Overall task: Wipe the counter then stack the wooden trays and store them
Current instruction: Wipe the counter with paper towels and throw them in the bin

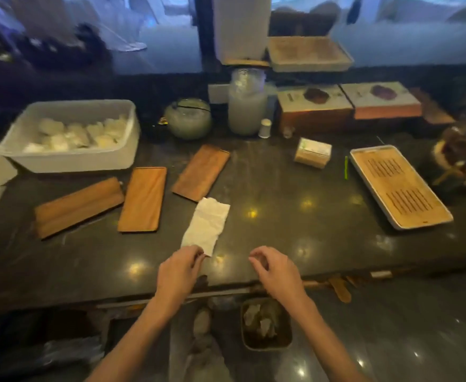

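Observation:
Three flat wooden trays lie apart on the dark counter (295, 205): one at the left (78, 207), one in the middle (143, 199), one further back (201, 173). A white paper towel (206, 226) lies flat in front of the back tray. My left hand (178, 268) pinches the towel's near corner. My right hand (274, 267) hovers over the counter's front edge to the right of the towel, fingers curled and holding nothing.
A white tub (74, 158) of white pieces stands at the back left. A slatted tea tray (398, 186) sits at the right, a small box (312, 153) behind the centre, jars (247, 106) and boxes along the back. A bin (266, 323) stands on the floor below.

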{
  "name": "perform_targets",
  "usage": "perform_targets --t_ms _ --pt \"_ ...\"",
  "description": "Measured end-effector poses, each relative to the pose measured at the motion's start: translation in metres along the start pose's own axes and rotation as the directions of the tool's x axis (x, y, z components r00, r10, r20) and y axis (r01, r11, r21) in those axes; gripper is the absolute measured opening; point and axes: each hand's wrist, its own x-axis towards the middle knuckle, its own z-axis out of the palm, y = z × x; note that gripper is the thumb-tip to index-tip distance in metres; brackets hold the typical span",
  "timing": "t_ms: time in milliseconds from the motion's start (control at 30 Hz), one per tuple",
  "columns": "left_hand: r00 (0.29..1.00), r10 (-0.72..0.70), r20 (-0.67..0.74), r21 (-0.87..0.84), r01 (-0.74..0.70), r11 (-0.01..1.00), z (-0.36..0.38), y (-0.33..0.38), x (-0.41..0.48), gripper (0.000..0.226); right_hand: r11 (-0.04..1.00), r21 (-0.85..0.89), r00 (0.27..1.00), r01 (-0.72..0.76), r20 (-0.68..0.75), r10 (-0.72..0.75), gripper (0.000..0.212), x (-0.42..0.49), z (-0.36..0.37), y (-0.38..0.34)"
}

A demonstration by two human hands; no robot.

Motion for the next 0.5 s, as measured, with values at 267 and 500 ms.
perform_targets --t_ms 267,500 --pt "0.989 -0.019 0.149 -0.014 0.021 1.000 -0.011 -0.068 0.090 0.015 0.981 -0.178 0.995 -0.076 0.051 0.086 0.015 0.129 0.073 -0.063" --pt "0.977 0.056 0.208 -0.021 -0.053 0.998 0.008 -0.080 0.129 0.018 0.921 -0.372 0.967 -0.116 0.170 0.191 0.063 0.162 0.116 -0.053"
